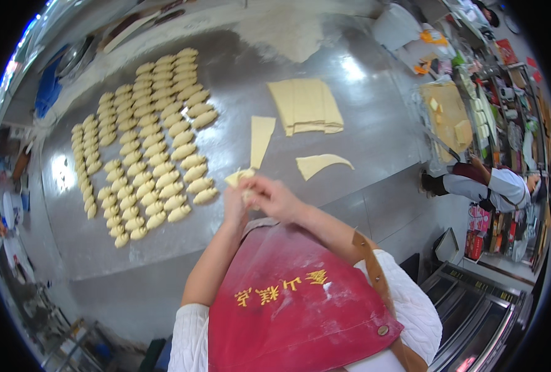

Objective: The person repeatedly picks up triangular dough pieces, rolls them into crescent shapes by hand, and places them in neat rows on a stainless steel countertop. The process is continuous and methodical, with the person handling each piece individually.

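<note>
My left hand and my right hand meet at the near edge of the steel worktable, both holding a piece of pale dough partly hidden by the fingers. Just beyond them lies a long dough strip, its narrow end close to my fingers. A curved dough triangle rests to the right. Farther back sits a stack of flat dough pieces. Many rolled dough pieces stand in rows to the left.
Flour lies along the far part of the worktable. At the right, a person stands by a board bearing yellow blocks. Loaded shelves and a metal appliance are on the right.
</note>
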Available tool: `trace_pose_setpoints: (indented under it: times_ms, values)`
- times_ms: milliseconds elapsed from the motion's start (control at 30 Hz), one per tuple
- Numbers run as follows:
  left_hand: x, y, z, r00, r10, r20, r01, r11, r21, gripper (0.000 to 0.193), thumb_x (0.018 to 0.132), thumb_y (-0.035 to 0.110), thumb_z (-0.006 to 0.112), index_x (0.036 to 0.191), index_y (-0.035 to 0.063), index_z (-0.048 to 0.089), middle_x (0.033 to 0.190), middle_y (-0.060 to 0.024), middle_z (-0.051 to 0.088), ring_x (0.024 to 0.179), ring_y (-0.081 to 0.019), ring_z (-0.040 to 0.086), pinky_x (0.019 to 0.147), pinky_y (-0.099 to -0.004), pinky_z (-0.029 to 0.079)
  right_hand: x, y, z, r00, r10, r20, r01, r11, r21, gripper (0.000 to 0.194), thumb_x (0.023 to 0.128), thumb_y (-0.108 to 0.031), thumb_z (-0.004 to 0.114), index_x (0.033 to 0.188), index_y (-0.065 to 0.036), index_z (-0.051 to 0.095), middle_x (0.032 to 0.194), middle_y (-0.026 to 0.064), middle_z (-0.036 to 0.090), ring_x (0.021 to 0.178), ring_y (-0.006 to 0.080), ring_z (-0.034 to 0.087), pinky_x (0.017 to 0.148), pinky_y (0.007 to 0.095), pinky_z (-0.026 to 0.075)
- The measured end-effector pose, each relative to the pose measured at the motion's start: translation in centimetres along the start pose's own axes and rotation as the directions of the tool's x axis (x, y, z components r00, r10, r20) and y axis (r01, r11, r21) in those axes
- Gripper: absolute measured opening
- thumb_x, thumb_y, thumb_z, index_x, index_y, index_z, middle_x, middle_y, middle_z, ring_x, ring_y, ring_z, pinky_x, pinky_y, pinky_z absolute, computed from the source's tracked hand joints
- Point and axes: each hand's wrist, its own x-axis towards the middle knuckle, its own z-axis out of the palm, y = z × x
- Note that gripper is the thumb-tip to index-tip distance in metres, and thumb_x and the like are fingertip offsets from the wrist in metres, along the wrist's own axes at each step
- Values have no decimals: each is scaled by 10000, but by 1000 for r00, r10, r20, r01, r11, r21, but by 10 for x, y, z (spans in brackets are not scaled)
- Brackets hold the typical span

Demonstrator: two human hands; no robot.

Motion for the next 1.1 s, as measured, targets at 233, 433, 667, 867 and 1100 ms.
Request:
trace_pose_setpoints:
  times_ms: [233,433,667,867,1100]
  values:
    - [-7,5,8,999,50,20,-46,988,-150,334,921,197,517,1184,-4,468,1048,-140,603,892,-222,622,757,-347,523,10,-9,-47,982,-117,-147,59,934,-352,177,911,-160,510,973,-28,612,761,59,568,740,162,536,663,322,436]
    - [-7,9,5,998,-41,53,50,982,-183,337,920,166,511,1208,4,451,1063,-150,600,913,-255,615,803,-357,509,6,19,-64,927,-317,-199,-22,485,-874,212,784,-167,645,951,-37,640,941,118,564,912,301,533,812,382,437]
    - [-13,13,10,985,-109,137,141,956,-255,323,907,132,523,1194,-7,475,1133,-95,565,1023,-212,572,869,-322,479,6,3,-25,956,-292,3,261,850,-457,203,729,-126,666,903,-29,628,956,117,559,949,289,534,822,371,437]
    - [-28,36,14,951,-148,271,209,955,-211,411,902,239,559,1226,1,472,1172,-79,553,1087,-198,544,942,-344,433,9,10,-23,935,-328,-132,268,901,-339,140,705,-63,650,835,-17,623,835,113,575,824,290,565,734,364,460]
    - [-27,35,14,961,-88,262,143,969,-201,410,925,256,531,1241,4,465,1213,-82,536,1125,-194,519,954,-340,415,9,-4,-27,968,-64,-244,31,990,-135,180,717,-61,668,889,-14,642,860,113,610,851,237,603,716,330,480]
